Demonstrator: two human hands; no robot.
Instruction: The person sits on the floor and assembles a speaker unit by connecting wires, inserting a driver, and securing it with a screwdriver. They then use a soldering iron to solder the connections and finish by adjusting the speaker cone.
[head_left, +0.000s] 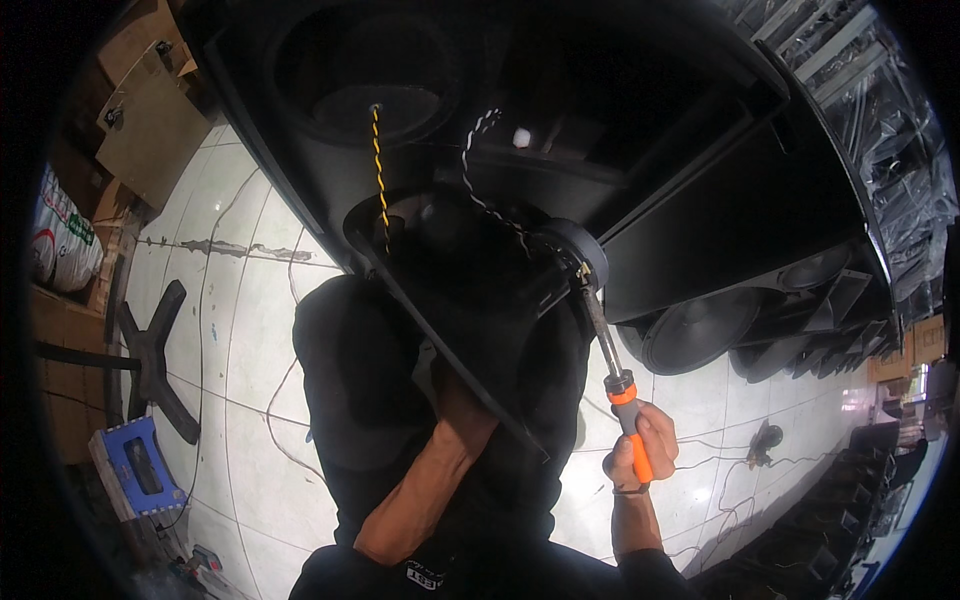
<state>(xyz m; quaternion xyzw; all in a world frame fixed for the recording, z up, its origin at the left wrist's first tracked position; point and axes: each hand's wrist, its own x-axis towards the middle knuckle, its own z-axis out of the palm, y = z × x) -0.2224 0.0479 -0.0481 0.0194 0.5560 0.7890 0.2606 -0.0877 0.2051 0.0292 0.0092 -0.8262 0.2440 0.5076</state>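
My right hand (648, 440) is wrapped round the orange and grey handle of a soldering iron (630, 425). Its metal shaft slants up, and the tip meets a terminal at the edge of a round black speaker driver (578, 248). The driver sits on a wide black horn (460, 310), tilted across my lap. Beneath the horn's lower edge is my left hand (468, 412), its fingers hidden behind the horn. A black-and-white twisted wire (467, 170) runs from the cabinet toward the driver. From a hole in the cabinet hangs a yellow-and-black twisted wire (380, 170).
The large black speaker cabinet (330, 165) rises in front of me. Speaker cones (705, 330) lie at the right. On the left are a black stand base (155, 360) and a blue step stool (140, 467). Thin cables (270, 405) cross the tiled floor.
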